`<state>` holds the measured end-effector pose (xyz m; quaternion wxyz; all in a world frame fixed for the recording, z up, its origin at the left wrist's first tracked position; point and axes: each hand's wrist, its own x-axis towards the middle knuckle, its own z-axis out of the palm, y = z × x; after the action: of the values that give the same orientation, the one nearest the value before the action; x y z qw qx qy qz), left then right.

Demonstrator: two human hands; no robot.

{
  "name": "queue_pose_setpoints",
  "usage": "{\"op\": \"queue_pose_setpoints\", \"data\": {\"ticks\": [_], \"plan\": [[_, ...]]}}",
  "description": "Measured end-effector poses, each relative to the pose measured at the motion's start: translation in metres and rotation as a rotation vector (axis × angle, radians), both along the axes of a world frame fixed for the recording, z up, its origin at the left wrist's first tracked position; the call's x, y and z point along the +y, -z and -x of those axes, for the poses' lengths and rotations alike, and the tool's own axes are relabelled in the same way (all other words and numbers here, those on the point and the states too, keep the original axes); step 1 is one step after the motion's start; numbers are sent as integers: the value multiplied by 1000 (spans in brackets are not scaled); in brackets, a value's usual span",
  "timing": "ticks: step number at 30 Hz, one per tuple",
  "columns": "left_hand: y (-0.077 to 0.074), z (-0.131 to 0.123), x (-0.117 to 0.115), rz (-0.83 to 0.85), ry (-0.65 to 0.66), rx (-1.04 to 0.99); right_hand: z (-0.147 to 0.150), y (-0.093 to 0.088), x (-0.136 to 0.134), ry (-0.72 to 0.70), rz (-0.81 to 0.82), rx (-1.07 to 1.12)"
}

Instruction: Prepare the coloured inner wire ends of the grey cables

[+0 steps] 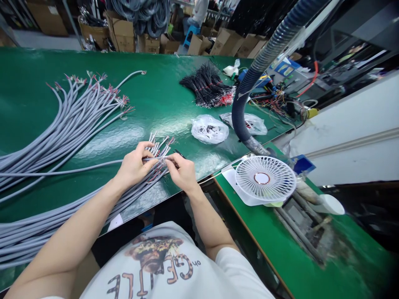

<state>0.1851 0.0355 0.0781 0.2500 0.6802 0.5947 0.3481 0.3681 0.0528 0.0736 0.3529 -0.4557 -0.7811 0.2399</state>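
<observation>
My left hand [137,162] is closed on a grey cable [102,165] near its stripped end. Opposite it, my right hand [180,169] pinches at the thin wires of that same end, so the fingertips of both hands nearly meet. Below the hands lies a bundle of grey cables [77,207], their stripped ends fanned out around my fingers. A second bundle of grey cables [71,112], with red and white wires bared at the tips, lies on the left of the green table [162,95]. A dark, thin object shows just behind my right hand, too hidden to name.
Plastic bags of small parts [209,129] and a bunch of black wires [207,85] lie beyond my hands. A ribbed hose [249,83] hangs down on the right beside a white fan [264,178]. Cardboard boxes [224,41] stand past the far edge.
</observation>
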Motion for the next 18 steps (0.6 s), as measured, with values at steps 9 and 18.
{"op": "queue_pose_setpoints", "data": {"ticks": [9, 18], "plan": [[3, -1, 0, -89, 134, 23, 2, -1, -5, 11, 57, 264], [8, -1, 1, -71, 235, 87, 0, 5, -5, -37, -46, 202]]}}
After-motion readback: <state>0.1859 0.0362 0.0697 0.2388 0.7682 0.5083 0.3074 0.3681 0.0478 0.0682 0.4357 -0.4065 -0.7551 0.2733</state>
